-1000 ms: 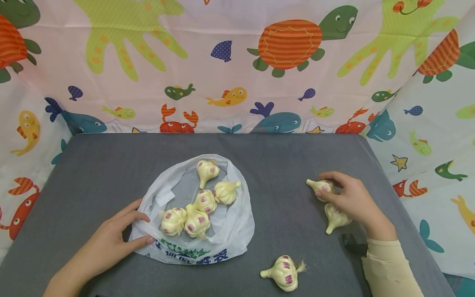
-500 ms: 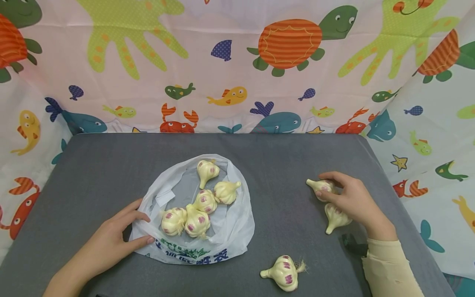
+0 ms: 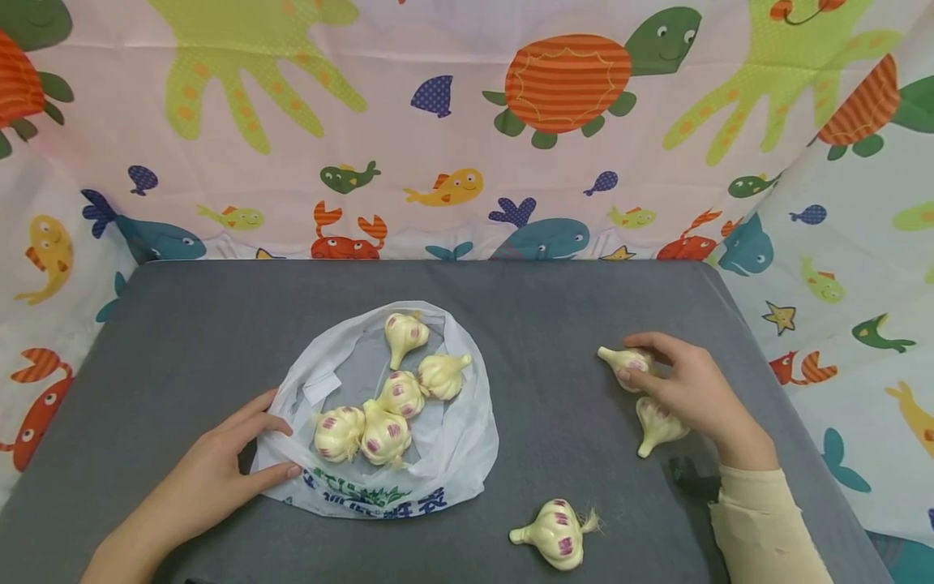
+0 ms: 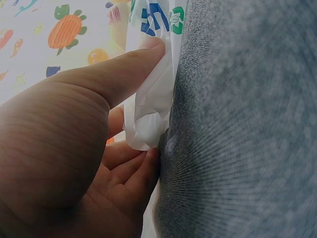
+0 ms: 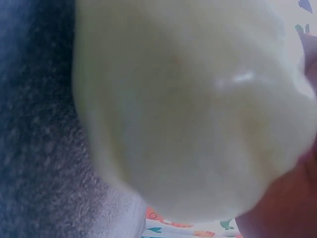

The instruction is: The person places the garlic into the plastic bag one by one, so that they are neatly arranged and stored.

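Observation:
My left hand [image 3: 219,462] holds the left side of a white plastic bag [image 3: 470,442], thumb at the front and fingers over the rim. In the left wrist view, the bag's wall [image 4: 153,101] runs between thumb and fingers. Several garlic bulbs [image 3: 387,438] with purple patches lie inside the open bag. On the right, my right hand [image 3: 689,389] grips a garlic bulb [image 3: 620,363] between thumb and fingers, its stem pointing left. Just below sits another garlic bulb [image 3: 658,426], partly under the hand. A blurred pale bulb [image 5: 188,114] fills the right wrist view.
One garlic bulb [image 3: 554,534] with stringy roots lies near the front of the grey table [image 3: 554,324]. A dark strap-like object [image 3: 693,480] shows beside the right sleeve. Behind the table hangs a curtain [image 3: 438,146] printed with sea animals.

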`<state>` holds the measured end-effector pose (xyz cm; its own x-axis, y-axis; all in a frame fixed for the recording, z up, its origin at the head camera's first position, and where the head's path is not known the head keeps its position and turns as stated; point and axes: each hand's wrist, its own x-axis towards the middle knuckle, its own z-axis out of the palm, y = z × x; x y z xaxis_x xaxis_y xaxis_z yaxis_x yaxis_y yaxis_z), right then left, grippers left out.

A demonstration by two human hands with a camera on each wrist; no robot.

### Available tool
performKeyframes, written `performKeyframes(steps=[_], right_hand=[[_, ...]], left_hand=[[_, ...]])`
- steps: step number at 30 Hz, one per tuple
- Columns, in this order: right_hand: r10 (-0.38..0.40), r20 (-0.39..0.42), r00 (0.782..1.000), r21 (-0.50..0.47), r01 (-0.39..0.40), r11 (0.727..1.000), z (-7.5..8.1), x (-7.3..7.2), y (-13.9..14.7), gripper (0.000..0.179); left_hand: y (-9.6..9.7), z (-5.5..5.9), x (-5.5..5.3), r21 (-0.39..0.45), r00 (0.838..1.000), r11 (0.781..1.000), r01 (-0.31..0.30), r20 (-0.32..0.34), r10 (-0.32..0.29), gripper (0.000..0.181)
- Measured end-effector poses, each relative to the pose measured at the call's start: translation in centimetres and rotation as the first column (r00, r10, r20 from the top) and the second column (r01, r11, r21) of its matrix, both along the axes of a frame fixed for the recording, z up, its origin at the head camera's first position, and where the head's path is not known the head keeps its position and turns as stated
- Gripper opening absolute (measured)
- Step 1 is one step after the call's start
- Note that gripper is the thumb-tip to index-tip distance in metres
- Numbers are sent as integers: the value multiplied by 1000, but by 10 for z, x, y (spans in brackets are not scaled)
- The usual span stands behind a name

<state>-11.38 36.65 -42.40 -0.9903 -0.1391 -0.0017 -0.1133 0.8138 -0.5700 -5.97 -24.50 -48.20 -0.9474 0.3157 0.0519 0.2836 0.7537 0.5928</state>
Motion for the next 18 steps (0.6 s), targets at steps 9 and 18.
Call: performKeyframes(steps=[9, 18], right_hand=[[21, -34, 999, 6, -21, 1000, 3, -3, -6, 46], [77, -41, 996, -32, -78, 996, 10, -11, -21, 44]], left_hand=[[0, 2, 0, -4, 1000, 1000, 2, -16, -2, 46], [0, 1, 1, 17, 999, 1000, 15, -35, -15, 46]])
